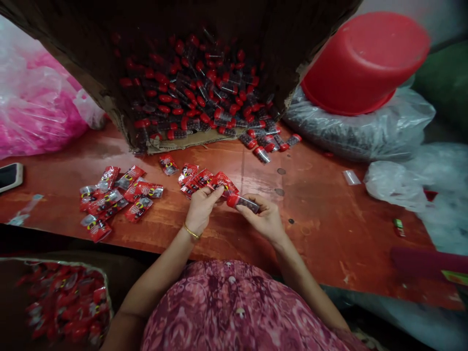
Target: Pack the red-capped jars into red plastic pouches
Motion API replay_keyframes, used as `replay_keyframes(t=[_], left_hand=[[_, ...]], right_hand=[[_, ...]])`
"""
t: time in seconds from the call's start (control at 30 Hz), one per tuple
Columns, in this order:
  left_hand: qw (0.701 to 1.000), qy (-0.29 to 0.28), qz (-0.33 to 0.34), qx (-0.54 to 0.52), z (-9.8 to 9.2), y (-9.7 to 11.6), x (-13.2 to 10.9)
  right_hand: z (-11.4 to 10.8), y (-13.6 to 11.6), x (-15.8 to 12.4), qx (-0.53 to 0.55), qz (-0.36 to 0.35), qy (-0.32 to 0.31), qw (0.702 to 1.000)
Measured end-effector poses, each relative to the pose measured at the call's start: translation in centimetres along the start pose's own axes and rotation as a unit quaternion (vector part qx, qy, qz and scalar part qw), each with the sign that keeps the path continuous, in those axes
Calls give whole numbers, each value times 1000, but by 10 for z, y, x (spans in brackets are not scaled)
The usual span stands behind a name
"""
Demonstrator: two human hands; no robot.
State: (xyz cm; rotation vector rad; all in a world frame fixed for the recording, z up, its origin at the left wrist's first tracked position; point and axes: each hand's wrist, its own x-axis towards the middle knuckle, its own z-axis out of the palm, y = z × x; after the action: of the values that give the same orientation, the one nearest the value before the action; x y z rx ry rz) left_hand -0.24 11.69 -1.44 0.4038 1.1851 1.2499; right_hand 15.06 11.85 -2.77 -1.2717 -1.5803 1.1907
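Observation:
My left hand (202,208) pinches the edge of a red printed plastic packet (227,183) between thumb and fingers. In my right hand (266,217) is a small see-through bottle (248,203) with dark contents, its red cap pointing left toward that packet. The cap and the packet are close together; whether they touch I cannot make out. Just beyond my left hand lie a few similar red packets (197,179). Farther left, several filled packets (109,197) form a loose pile on the reddish wooden table (310,243).
An open cardboard box (106,105) on its side spills red-capped bottles (263,141) onto the table. A red tub (369,63) rests on a plastic bag (365,131) at right. Pink-filled bags (40,107) and a phone (10,176) are left. Below stands a container of packets (69,302).

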Motion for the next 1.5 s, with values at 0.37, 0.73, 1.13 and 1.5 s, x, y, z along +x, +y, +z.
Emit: replay_keyframes(t=[0.37,0.73,1.13,1.5], left_hand=[[998,-13,35,52,-7,8,5],[962,-18,133,239,-21,21,11],[994,-12,107,5,-2,-8,8],[996,-33,18,-82,3,-20,3]], right_hand=[[3,-5,2,59,51,-26,997],[13,6,-1,41,21,5,999],[27,4,-4,196,93,48,975],[37,9,-3,207,89,38,974]])
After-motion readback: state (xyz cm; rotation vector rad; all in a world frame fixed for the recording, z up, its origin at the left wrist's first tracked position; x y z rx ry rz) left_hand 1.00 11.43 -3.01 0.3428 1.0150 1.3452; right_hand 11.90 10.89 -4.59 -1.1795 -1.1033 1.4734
